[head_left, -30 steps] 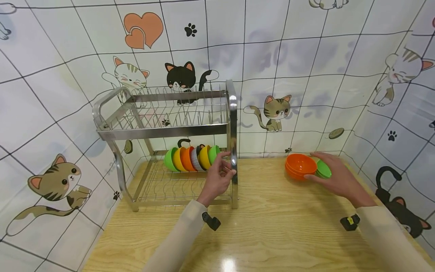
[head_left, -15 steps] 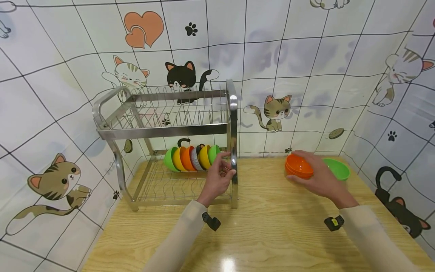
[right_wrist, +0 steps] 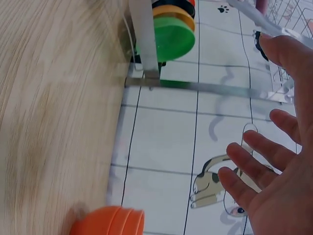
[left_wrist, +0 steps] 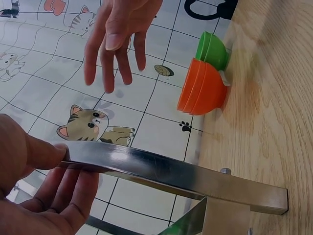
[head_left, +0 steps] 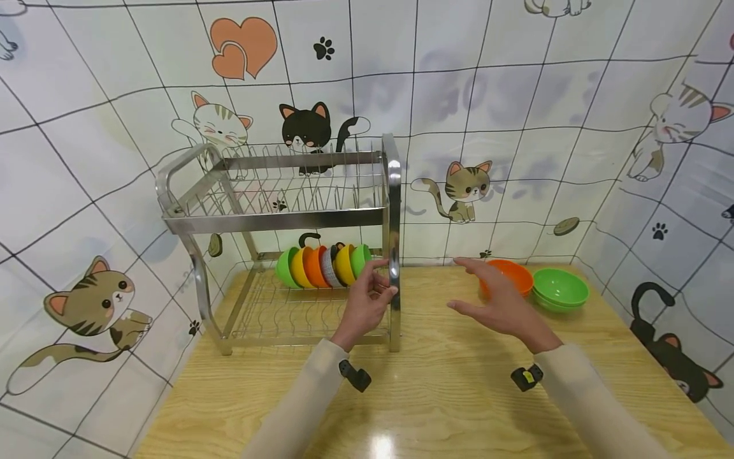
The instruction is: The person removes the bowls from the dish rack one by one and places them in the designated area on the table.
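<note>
My left hand (head_left: pixel 383 280) grips the right front post of a two-tier steel dish rack (head_left: pixel 275 220); in the left wrist view its thumb and fingers (left_wrist: pixel 58 161) wrap the steel bar (left_wrist: pixel 161 169). My right hand (head_left: pixel 482 290) hovers open over the wooden table (head_left: pixel 447 382), fingers spread, between the rack and a stack of orange bowls (head_left: pixel 513 274) that it partly hides. It holds nothing, as the right wrist view shows (right_wrist: pixel 274 171). Green bowls (head_left: pixel 561 288) sit just right of the orange stack. The left wrist view shows both stacks, orange (left_wrist: pixel 203 90) and green (left_wrist: pixel 212 49).
A row of green, yellow, orange and grey bowls (head_left: pixel 323 266) stands on edge in the rack's lower tier; the upper tier holds nothing. Cat-patterned tiled walls close the back and right sides. The orange stack (right_wrist: pixel 110 221) sits near the back wall.
My right hand let go of the orange bowl stack and moved left toward the rack, opening its fingers. The left hand stayed on the rack post.
</note>
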A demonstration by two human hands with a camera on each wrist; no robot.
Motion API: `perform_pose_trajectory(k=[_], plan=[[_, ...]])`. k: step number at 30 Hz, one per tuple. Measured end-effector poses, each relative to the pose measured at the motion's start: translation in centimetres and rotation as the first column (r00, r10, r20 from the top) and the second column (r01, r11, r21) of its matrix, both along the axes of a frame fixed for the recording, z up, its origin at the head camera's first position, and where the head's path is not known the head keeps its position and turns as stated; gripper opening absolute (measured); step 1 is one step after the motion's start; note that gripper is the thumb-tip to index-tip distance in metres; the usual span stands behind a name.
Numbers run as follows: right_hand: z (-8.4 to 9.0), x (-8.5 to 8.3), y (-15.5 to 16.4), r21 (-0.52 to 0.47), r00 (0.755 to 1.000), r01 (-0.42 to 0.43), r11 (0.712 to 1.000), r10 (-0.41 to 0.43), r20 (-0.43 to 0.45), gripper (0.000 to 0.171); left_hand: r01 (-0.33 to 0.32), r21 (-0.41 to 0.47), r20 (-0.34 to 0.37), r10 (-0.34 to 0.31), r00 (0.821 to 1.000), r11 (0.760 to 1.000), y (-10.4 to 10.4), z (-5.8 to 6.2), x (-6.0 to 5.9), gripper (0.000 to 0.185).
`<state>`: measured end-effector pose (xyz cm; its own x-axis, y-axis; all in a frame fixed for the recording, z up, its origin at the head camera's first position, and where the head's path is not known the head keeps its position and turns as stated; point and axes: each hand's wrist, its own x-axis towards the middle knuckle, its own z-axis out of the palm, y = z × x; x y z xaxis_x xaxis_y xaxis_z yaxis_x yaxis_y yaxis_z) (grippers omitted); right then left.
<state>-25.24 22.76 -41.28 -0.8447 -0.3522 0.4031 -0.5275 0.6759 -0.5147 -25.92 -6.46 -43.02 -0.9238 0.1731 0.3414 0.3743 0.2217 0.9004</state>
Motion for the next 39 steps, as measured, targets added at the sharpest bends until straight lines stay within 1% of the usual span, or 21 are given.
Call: perform_pose_trajectory(k=[5, 9, 13, 16, 19, 23, 28, 32, 36, 39], plan=[[0.4, -0.1, -2.0, -0.014, 0.999, -0.011, 1.000, 0.012, 0.030, 0.084, 0.003, 0.036, 0.008, -0.004, 1.000, 0.999, -0.3, -0.2, -0.2, 0.050], [0.7, -0.2, -3.2, -0.045, 0.998, -0.021, 0.999, 0.023, 0.052, 0.083, 0.007, 0.034, 0.003, -0.007, 1.000, 0.999, -0.5, 0.0, -0.2, 0.048], [0.7, -0.4, -4.2, -0.079, 0.997, -0.040, 0.996, 0.044, 0.055, 0.081, 0.021, 0.033, 0.021, -0.021, 1.000, 0.999, -0.7, 0.2, -0.2, 0.044], [0.5, -0.6, -4.8, -0.103, 0.996, -0.056, 0.993, 0.062, 0.061, 0.080, 0.014, 0.027, 0.039, -0.015, 0.999, 1.000, -1.0, 0.4, -0.2, 0.040], [0.5, -0.6, -5.5, -0.123, 0.994, -0.072, 0.990, 0.082, 0.075, 0.079, -0.026, -0.004, 0.029, 0.026, 0.999, 1.000, -1.5, 0.5, -0.4, 0.038], [0.4, -0.7, -6.2, -0.147, 0.991, -0.078, 0.986, 0.093, 0.100, 0.078, -0.074, -0.030, 0.009, 0.075, 0.997, 0.997, -2.4, 0.5, -0.9, 0.042], [0.3, -0.8, -7.2, -0.191, 0.985, -0.082, 0.978, 0.109, 0.134, 0.075, -0.108, -0.034, 0.025, 0.109, 0.994, 0.994, -3.8, 0.4, -1.5, 0.048], [0.0, -0.8, -8.0, -0.230, 0.978, -0.104, 0.968, 0.141, 0.151, 0.074, -0.128, -0.043, 0.013, 0.129, 0.992, 0.991, -5.1, 0.4, -2.2, 0.054], [-0.2, -0.8, -9.0, -0.253, 0.973, -0.122, 0.960, 0.166, 0.162, 0.074, -0.177, -0.073, -0.017, 0.177, 0.984, 0.981, -6.5, 0.5, -2.9, 0.058], [-0.3, -0.9, -9.5, -0.274, 0.969, -0.125, 0.954, 0.176, 0.171, 0.074, -0.221, -0.116, -0.050, 0.216, 0.975, 0.968, -7.3, 0.5, -3.5, 0.061]])
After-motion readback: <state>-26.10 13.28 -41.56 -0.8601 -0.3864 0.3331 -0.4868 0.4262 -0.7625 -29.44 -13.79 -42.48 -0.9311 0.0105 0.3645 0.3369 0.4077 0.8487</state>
